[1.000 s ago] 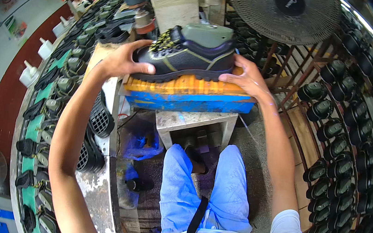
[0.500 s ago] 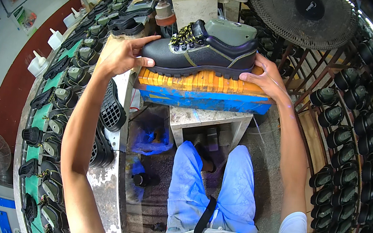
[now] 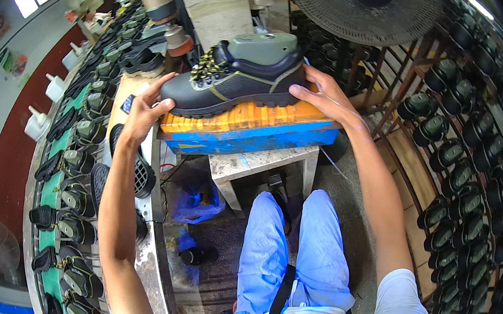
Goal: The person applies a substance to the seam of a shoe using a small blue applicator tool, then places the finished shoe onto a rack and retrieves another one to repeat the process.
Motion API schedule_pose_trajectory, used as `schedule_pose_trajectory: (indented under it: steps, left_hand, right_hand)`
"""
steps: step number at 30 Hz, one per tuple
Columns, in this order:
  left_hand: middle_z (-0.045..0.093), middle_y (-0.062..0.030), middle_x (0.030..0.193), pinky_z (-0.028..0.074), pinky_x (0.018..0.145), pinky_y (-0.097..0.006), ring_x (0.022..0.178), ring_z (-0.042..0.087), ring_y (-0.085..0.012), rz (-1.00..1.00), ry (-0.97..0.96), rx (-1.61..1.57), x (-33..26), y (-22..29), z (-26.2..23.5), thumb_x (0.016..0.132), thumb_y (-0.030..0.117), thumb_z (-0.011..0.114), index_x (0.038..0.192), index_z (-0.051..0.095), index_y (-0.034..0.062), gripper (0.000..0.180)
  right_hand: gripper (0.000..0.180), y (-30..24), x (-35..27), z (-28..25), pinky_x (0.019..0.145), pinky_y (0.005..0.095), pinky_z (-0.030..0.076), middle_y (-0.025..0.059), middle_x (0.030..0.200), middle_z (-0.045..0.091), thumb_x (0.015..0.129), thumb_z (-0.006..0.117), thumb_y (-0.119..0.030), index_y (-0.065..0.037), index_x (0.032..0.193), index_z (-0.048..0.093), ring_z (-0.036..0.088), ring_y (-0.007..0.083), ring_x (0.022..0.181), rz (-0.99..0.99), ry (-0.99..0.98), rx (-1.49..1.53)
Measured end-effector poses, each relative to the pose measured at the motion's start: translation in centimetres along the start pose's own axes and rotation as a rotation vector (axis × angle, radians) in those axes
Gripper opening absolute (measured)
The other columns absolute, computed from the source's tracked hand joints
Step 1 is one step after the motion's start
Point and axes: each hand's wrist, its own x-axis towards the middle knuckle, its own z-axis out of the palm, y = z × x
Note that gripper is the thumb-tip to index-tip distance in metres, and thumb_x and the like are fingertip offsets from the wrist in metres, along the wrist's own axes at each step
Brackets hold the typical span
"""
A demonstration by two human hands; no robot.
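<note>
A black leather work shoe (image 3: 231,89) with yellow stitching and black-and-yellow laces rests sole down on a ribbed orange pad (image 3: 240,122). A green last (image 3: 263,49) fills its opening. At the toe, my left hand (image 3: 144,109) is closed, thumb by the sole edge and fingers around the front. My right hand (image 3: 325,97) grips the heel, with its thumb on the near side and its fingers behind. Beneath the pad is a worn blue base (image 3: 260,140).
Press cylinders (image 3: 178,41) hang just behind the shoe's toe, and a fan (image 3: 360,10) stands back right. Shoe racks (image 3: 461,189) line the right. Loose outsoles (image 3: 143,176) lie left, beside a green conveyor belt (image 3: 51,195) carrying shoes. White squeeze bottles (image 3: 37,124) stand beyond it.
The whole view has shifted and tilted, so shoe, pad and hands appear further left and aslant. Both hands keep their places at toe and heel, and the shoe stays on the pad.
</note>
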Motion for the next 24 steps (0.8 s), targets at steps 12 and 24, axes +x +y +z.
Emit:
schedule_pose_trajectory:
  steps: [12,24]
  left_hand:
    - [0.063,-0.0127,0.143,0.042,0.117,-0.037,0.134,0.059,-0.0219,0.045,-0.010,0.080,-0.1,-0.1,0.0,0.090,0.032,0.087,0.158,0.049,0.0036,0.083]
    - [0.070,-0.0090,0.130,0.054,0.100,-0.031,0.114,0.067,-0.0154,0.140,0.131,0.134,-4.4,0.8,3.2,0.083,-0.003,0.084,0.156,0.051,0.0011,0.080]
  right_hand:
    - [0.070,-0.1,-0.6,-0.4,0.117,0.0424,0.043,0.0174,0.141,0.067,0.095,0.080,-0.038,0.002,0.147,0.057,0.060,0.0250,0.132,-0.018,0.037,-0.061]
    - [0.070,1.9,-3.0,-0.5,0.113,0.0394,0.047,0.0179,0.139,0.069,0.110,0.049,-0.052,-0.007,0.163,0.037,0.063,0.0305,0.134,-0.185,0.373,-0.474]
